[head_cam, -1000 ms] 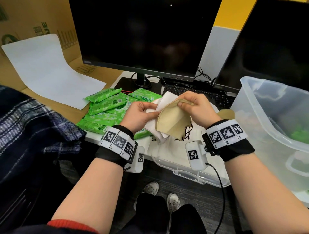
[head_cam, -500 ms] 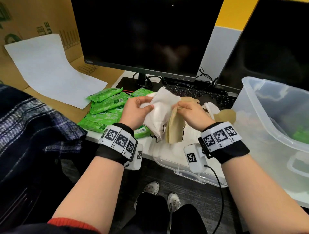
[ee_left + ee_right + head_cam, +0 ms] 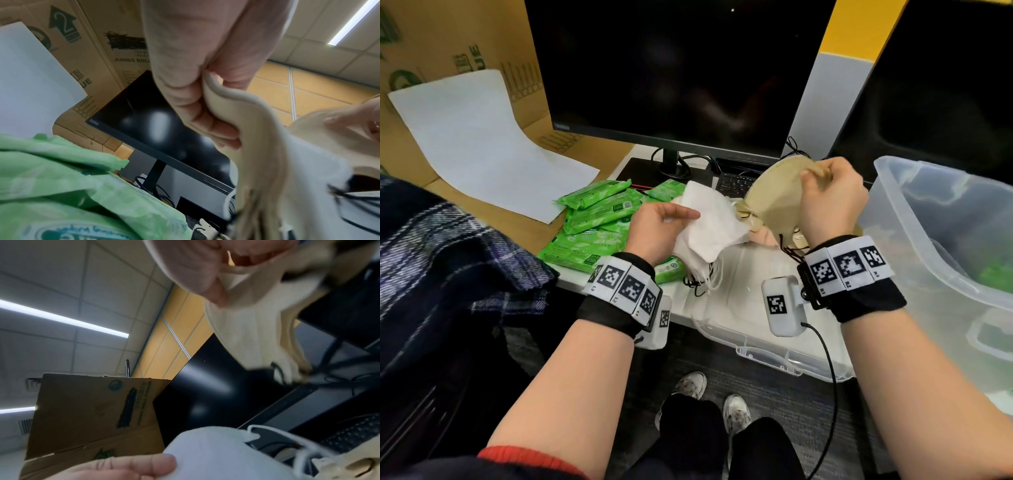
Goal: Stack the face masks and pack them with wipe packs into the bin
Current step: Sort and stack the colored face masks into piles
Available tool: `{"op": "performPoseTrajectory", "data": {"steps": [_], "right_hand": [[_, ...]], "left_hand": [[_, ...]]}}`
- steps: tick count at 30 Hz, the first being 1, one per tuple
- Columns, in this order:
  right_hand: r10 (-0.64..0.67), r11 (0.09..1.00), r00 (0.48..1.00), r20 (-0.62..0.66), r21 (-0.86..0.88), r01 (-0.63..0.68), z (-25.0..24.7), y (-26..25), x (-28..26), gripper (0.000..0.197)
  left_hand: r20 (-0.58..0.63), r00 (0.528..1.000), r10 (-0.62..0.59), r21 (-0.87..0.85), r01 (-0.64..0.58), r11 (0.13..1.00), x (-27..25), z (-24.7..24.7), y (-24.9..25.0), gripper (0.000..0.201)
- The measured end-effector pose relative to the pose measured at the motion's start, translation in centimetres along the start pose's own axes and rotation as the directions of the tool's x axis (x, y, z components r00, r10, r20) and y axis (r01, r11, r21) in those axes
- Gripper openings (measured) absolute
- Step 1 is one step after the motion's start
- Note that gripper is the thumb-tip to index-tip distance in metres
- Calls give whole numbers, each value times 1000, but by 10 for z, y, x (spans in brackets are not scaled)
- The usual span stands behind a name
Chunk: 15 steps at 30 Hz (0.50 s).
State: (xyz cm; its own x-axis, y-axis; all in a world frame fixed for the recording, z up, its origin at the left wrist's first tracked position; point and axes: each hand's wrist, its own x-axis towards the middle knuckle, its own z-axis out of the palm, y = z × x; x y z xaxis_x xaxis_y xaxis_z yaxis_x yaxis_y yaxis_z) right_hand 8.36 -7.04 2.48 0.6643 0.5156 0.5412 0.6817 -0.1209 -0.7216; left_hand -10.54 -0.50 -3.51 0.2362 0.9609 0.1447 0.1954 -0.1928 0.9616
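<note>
My left hand (image 3: 664, 222) grips a stack of white face masks (image 3: 709, 226) above the desk's front edge, thumb on top; their ear loops dangle below. In the left wrist view the fingers curl round the stack of white masks (image 3: 246, 123). My right hand (image 3: 832, 202) pinches a beige face mask (image 3: 774, 202) by its upper edge and holds it lifted, its black loops hanging. The right wrist view shows that beige mask (image 3: 252, 331) in the hand. Green wipe packs (image 3: 599, 222) lie piled left of my left hand. The clear bin (image 3: 941, 246) stands at the right with something green inside.
A clear bin lid (image 3: 767, 329) lies on the desk edge under my hands. More beige and pink masks (image 3: 763, 236) lie between the hands. A monitor (image 3: 681, 75) and keyboard (image 3: 736, 181) stand behind. White paper (image 3: 482, 144) lies on cardboard at the left.
My right hand has lifted the beige mask up and to the right, away from the white stack. My left hand keeps the white masks and has tilted them flatter.
</note>
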Motion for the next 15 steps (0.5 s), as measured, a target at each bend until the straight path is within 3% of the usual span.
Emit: {"op": "performPoseTrajectory", "data": {"steps": [3, 5, 6, 7, 9, 11, 12, 14, 15], "right_hand": [[-51, 993, 994, -93, 97, 60, 2, 1, -2, 5], [-184, 962, 983, -19, 202, 184, 7, -1, -10, 2], [-270, 935, 960, 81, 262, 241, 11, -2, -16, 6], [-348, 910, 913, 214, 313, 273, 15, -1, -21, 11], [-424, 895, 765, 485, 357, 269, 21, 1, -30, 26], [-391, 914, 621, 679, 366, 175, 22, 1, -37, 34], [-363, 924, 571, 737, 366, 115, 21, 1, -40, 33], [-322, 933, 526, 787, 358, 36, 18, 1, -40, 35], [-304, 938, 536, 788, 346, 24, 17, 0, -40, 38]], "left_hand": [[7, 1000, -21, 22, 21, 1000, -1, 0, 0, 25], [9, 998, -56, -32, 56, 998, -3, 1, 5, 21], [12, 996, -83, -89, 84, 993, -4, 2, 8, 20], [18, 995, -103, -142, 105, 984, -4, 3, 10, 24], [47, 991, -124, -220, 132, 966, -6, 4, 15, 40], [70, 988, -136, -299, 151, 942, -5, 5, 14, 44], [78, 990, -121, -297, 139, 945, -6, 6, 15, 35], [89, 992, -87, -242, 106, 964, -8, 6, 13, 15], [94, 992, -79, -222, 98, 970, -8, 6, 12, 18]]}}
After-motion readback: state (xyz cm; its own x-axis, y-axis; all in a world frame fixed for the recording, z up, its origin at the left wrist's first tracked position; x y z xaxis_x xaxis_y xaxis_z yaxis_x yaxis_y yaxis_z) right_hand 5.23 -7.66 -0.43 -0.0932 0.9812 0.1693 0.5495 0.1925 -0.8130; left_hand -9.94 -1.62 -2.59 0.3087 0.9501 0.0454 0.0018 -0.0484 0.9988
